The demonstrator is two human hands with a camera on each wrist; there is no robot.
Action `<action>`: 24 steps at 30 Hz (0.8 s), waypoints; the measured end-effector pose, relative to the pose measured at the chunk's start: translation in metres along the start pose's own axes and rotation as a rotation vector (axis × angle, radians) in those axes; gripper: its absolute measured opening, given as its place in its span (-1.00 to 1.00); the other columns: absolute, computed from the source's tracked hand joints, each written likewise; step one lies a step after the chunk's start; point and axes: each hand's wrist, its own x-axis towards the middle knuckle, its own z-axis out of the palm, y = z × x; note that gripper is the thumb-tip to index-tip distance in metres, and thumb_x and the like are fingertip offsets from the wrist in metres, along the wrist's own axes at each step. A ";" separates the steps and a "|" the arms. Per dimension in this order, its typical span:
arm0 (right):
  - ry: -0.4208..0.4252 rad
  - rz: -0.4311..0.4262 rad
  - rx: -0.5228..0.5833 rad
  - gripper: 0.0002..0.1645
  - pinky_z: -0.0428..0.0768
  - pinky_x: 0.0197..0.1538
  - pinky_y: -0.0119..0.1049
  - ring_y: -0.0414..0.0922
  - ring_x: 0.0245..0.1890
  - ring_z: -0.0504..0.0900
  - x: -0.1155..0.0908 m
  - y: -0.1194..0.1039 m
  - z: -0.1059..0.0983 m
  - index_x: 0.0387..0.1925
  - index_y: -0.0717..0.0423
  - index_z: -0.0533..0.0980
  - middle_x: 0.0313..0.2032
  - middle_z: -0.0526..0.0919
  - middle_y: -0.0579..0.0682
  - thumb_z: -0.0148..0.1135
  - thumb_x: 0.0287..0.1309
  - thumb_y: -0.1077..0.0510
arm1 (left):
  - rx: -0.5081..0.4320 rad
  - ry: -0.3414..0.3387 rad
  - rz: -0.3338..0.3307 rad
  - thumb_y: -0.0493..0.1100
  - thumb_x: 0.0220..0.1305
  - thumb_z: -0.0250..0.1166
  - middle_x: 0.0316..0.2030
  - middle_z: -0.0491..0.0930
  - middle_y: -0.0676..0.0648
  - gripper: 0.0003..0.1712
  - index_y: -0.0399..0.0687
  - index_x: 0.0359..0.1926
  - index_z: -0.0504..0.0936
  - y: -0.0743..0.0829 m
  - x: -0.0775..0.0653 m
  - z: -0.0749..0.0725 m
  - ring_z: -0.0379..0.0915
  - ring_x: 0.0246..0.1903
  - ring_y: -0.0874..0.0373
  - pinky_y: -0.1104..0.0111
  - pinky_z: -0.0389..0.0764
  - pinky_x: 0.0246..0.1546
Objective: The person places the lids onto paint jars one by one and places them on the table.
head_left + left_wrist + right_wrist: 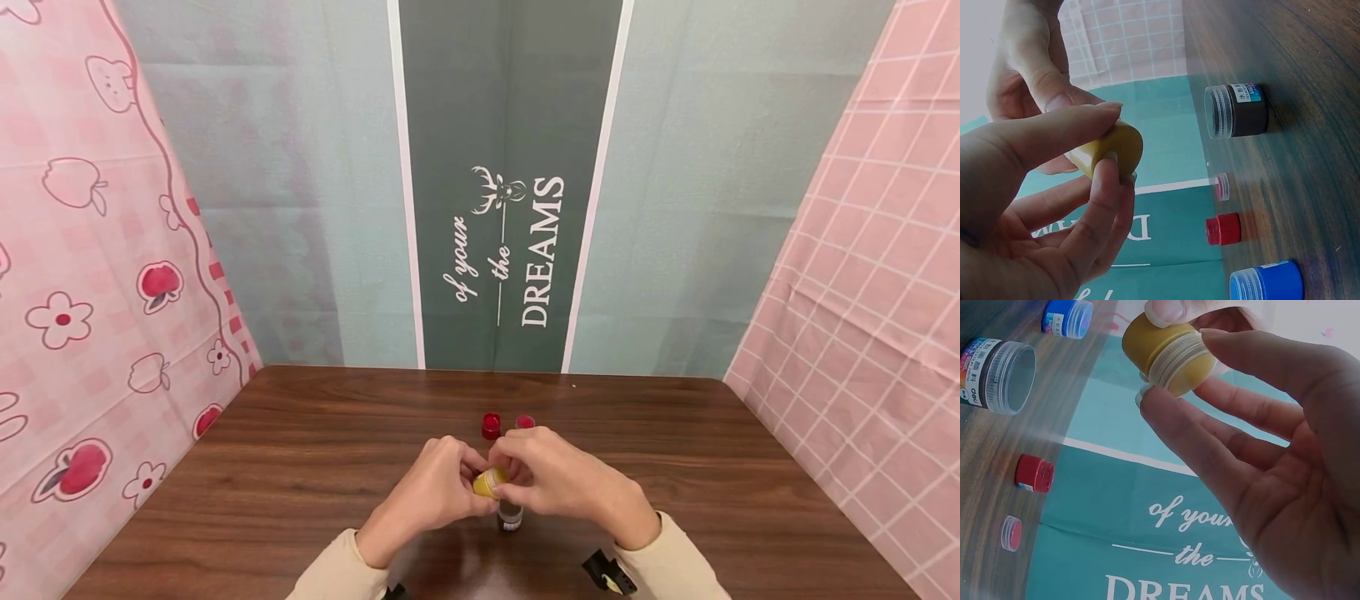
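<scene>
A small yellow paint jar (486, 484) is held tilted between both hands above the table. My left hand (431, 487) grips its yellow body, thumb on one side and fingertips on the other. At the jar's clear ridged lid (1182, 361), the thumb and fingers of my right hand (558, 475) pinch the rim. Below the hands stands a dark paint jar (1250, 111) with a clear lid. Farther back are an uncapped red paint jar (1034, 474) and a red-stained clear lid (1012, 534) lying beside it.
A blue paint jar (1277, 282) with a clear lid stands on the brown wooden table (315, 450); my left hand hides it in the head view. Printed cloths hang at the back (345, 208) and along both sides.
</scene>
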 end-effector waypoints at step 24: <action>0.029 -0.131 0.018 -0.62 0.71 -0.07 -0.47 -0.28 -0.18 0.64 -0.001 0.003 0.001 -0.26 0.06 0.57 -0.24 0.59 -0.08 0.50 -0.05 0.46 | -0.006 -0.011 0.004 -0.26 -0.11 0.66 -0.53 0.75 0.04 -0.78 -0.11 -0.40 0.79 0.001 -0.001 -0.002 0.47 -0.61 0.41 0.52 0.52 -0.57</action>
